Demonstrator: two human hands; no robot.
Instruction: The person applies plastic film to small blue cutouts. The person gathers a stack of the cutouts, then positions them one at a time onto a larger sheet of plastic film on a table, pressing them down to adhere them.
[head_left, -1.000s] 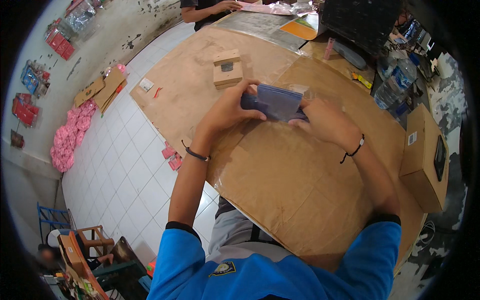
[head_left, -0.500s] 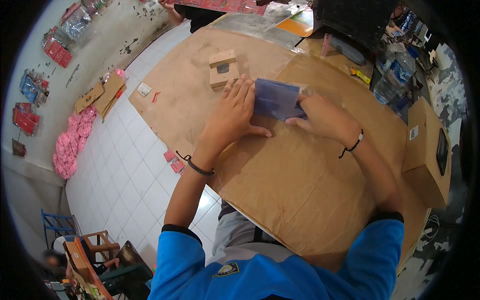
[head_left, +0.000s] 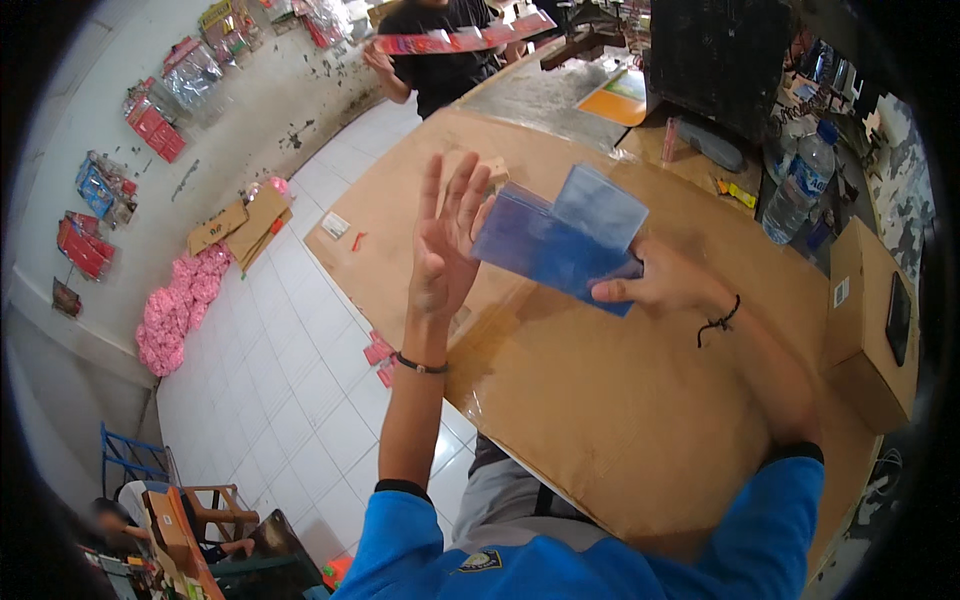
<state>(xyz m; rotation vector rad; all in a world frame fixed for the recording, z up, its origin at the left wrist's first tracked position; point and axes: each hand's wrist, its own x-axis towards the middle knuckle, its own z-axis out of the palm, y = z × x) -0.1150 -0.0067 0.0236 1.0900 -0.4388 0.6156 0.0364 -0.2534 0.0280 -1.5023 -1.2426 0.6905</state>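
My right hand grips a stack of bluish see-through plastic sheets at its right end, thumb on top. One paler sheet sticks out at an angle from the stack's far side. The sheets are lifted over the brown-covered table. My left hand is raised with fingers spread, beside the left end of the stack; whether it touches the edge I cannot tell. Behind that hand and the sheets, a wooden block is mostly hidden.
A person in black holds a long red strip beyond the far edge. On the right stand a water bottle and a cardboard box with a phone on it. A pink bundle lies by the left wall.
The stack has come up off the table and tilted, with one sheet now fanned out. My left hand has opened and turned upward. More of the person at the far side shows.
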